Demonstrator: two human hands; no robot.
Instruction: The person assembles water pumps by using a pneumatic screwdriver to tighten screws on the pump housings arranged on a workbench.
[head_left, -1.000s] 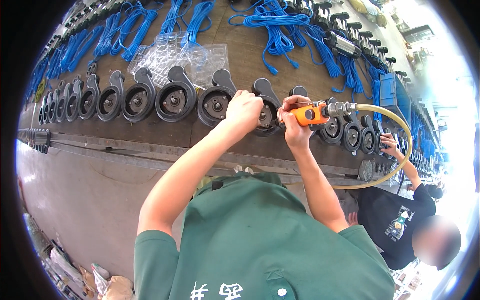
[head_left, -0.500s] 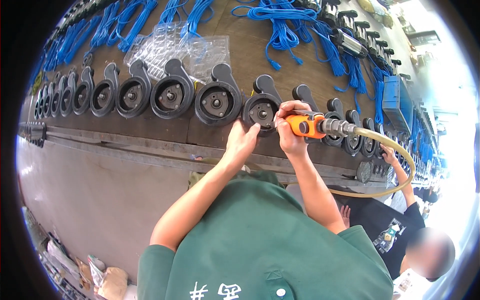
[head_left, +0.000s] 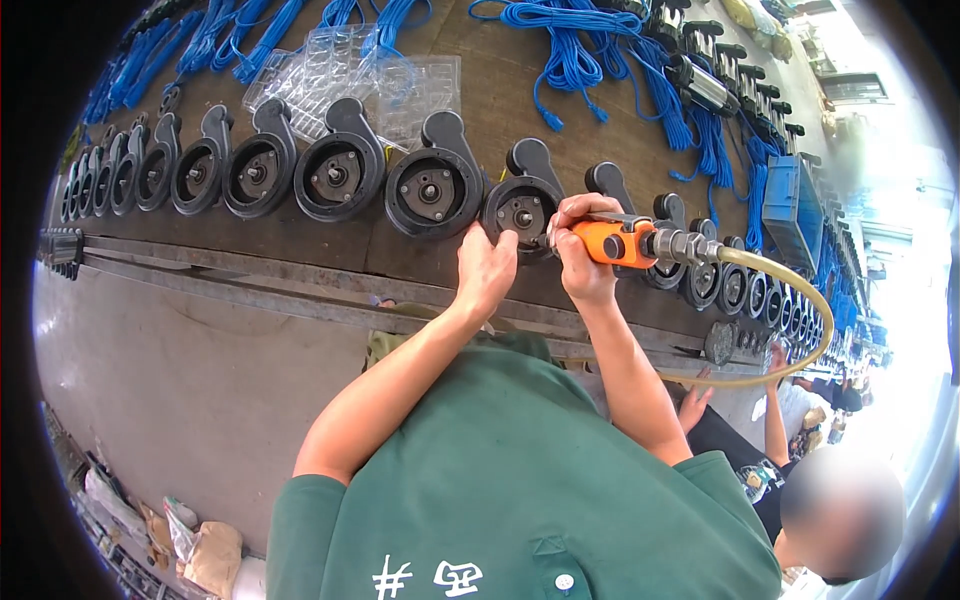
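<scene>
The right hand [head_left: 580, 268] is curled round the orange tool [head_left: 612, 243] at four o'clock on the round part [head_left: 522, 205], touched at seven by the left hand [head_left: 487, 270], whose grip cannot be told, and scratches might be made if the tool slipped.

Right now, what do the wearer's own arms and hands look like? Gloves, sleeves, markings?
Left hand and right hand: bare, no gloves. No watch or wristband shows on either forearm. The left sleeve and right sleeve are short, plain green and end near the elbows. They belong to a green top with white lettering and a white button.
</scene>
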